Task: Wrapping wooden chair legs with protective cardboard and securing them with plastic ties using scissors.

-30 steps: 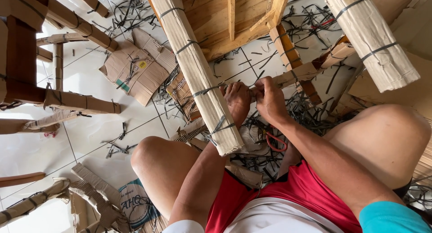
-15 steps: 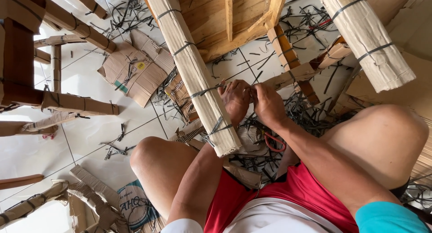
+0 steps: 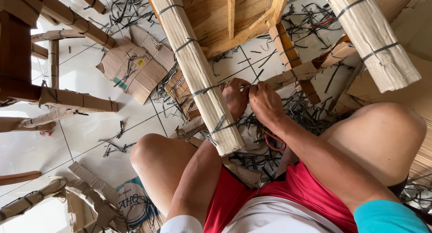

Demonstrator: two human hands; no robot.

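My left hand [image 3: 235, 99] and my right hand [image 3: 265, 104] meet at a thin black plastic strap [image 3: 208, 89] that runs around a chair leg wrapped in corrugated cardboard [image 3: 193, 66]. Both hands pinch the strap's loose end beside a cardboard-wrapped crossbar [image 3: 297, 73]. The wooden chair [image 3: 216, 17] lies upturned in front of me, seat underside facing me. A second wrapped leg [image 3: 373, 39] sticks out at the right. My bare knees flank the hands.
Black strap offcuts [image 3: 265, 156] litter the white tiled floor, with red-handled scissors [image 3: 274, 143] under my right wrist. Flattened cardboard pieces [image 3: 135, 64] lie to the left. More wrapped chair parts [image 3: 67, 100] stand at far left, cardboard scraps [image 3: 90, 197] at lower left.
Both hands shifted slightly up and left along the strap, staying together at the leg. The view wobbled a little; the chair has not moved.
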